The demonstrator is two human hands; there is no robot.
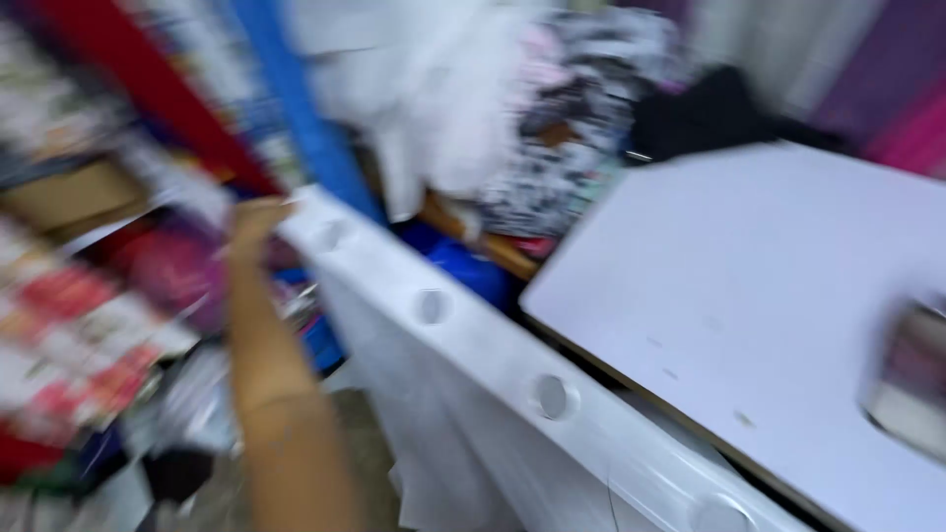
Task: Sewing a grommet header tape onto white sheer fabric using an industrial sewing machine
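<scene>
Though motion blur smears everything, the left hand (258,219) reaches up to the far end of a long white strip (463,345) with round holes; whether its fingers grip cannot be told. That strip runs diagonally along the white table's (749,296) near-left edge. Piled fabrics (89,325) crowd the left side, and a dark cloth (705,113) lies at the table's far corner.

A white table (749,286) carries what looks like a blurred patterned bundle (912,379) at its right edge.
</scene>
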